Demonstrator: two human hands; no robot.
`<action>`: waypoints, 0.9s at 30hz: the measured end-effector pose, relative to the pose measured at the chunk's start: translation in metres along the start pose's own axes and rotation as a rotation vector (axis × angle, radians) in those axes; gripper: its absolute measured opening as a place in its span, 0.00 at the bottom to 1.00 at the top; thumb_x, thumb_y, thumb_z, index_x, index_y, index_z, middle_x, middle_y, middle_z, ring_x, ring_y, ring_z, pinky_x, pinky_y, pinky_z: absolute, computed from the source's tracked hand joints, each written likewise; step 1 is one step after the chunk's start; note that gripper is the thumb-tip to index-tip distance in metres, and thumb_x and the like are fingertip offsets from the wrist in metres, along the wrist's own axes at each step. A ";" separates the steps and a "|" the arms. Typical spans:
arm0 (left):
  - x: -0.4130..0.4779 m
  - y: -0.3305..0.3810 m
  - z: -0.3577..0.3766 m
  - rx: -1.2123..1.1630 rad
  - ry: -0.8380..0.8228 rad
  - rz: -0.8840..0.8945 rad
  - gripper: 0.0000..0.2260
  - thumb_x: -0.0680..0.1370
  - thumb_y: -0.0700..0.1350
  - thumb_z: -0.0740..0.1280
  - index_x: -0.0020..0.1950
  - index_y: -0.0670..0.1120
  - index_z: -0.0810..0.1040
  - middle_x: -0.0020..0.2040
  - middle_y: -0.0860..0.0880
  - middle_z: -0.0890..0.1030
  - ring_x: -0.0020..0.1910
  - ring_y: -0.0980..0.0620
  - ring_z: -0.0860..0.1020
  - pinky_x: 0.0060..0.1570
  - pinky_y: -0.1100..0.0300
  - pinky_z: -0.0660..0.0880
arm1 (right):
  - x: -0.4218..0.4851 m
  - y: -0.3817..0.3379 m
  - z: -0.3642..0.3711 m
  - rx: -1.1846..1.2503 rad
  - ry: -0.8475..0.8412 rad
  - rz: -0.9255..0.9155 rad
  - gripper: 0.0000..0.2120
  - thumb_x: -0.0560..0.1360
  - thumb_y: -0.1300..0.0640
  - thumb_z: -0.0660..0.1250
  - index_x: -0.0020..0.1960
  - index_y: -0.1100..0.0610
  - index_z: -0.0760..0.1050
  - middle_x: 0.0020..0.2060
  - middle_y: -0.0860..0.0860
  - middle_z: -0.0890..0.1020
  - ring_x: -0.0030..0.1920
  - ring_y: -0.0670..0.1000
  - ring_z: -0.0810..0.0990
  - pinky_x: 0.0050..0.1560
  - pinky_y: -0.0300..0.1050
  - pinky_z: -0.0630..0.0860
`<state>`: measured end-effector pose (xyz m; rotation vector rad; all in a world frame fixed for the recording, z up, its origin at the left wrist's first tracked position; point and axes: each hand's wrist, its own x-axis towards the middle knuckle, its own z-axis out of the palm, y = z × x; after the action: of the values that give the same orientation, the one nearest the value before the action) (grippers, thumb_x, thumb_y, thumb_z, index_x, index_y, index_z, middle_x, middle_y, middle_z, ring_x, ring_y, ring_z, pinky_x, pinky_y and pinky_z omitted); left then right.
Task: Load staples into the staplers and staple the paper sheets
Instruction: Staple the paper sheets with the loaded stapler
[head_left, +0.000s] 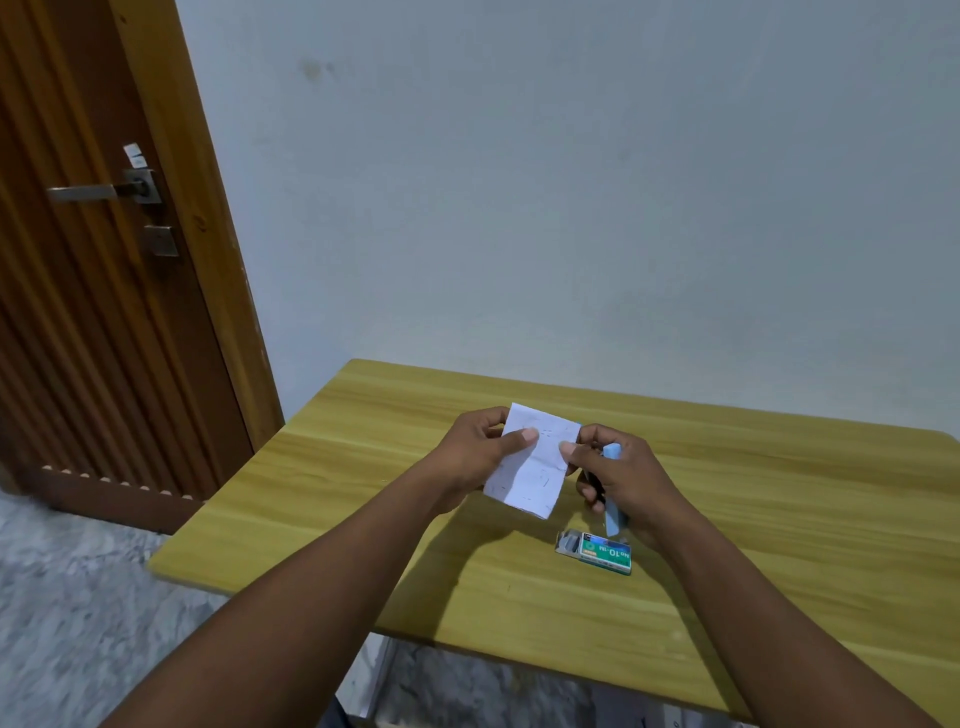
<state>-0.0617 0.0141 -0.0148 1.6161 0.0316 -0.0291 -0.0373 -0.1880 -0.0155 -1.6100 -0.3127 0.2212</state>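
Observation:
A small white paper sheet (535, 465) with several staples in it is held up above the wooden table (753, 519). My left hand (480, 449) pinches its left edge, thumb on the front. My right hand (621, 475) holds a light blue stapler (613, 491) in its curled fingers, while its thumb and forefinger pinch the sheet's right edge. A green staple box (602, 552) marked No.10 lies on the table just below my right hand, its tray slid partly out at the left.
The table stands against a pale wall (571, 182). A brown wooden door (93, 291) with a metal handle is at the left. Speckled floor (67, 597) shows beside the table's left edge.

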 end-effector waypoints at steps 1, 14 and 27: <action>0.000 0.000 0.000 0.019 0.001 0.014 0.10 0.77 0.49 0.73 0.57 0.48 0.84 0.54 0.42 0.86 0.53 0.38 0.84 0.51 0.44 0.80 | 0.001 0.000 -0.002 0.026 -0.006 0.026 0.08 0.77 0.56 0.70 0.48 0.62 0.77 0.37 0.56 0.79 0.27 0.51 0.69 0.26 0.40 0.66; -0.002 0.025 -0.022 0.377 -0.204 -0.013 0.04 0.75 0.45 0.76 0.46 0.46 0.86 0.42 0.46 0.86 0.38 0.50 0.82 0.38 0.60 0.76 | -0.001 -0.023 -0.032 -0.002 -0.226 0.280 0.32 0.69 0.42 0.71 0.58 0.70 0.76 0.47 0.64 0.86 0.33 0.52 0.78 0.30 0.43 0.75; -0.005 0.042 -0.025 0.535 -0.308 -0.058 0.11 0.70 0.47 0.80 0.48 0.44 0.86 0.41 0.43 0.85 0.36 0.48 0.81 0.39 0.60 0.75 | -0.007 -0.023 -0.017 -0.294 -0.575 0.202 0.23 0.67 0.38 0.76 0.45 0.59 0.81 0.43 0.58 0.85 0.31 0.53 0.74 0.27 0.41 0.68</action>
<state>-0.0650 0.0376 0.0286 2.1271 -0.1811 -0.3567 -0.0400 -0.2055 0.0081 -1.8476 -0.6456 0.8318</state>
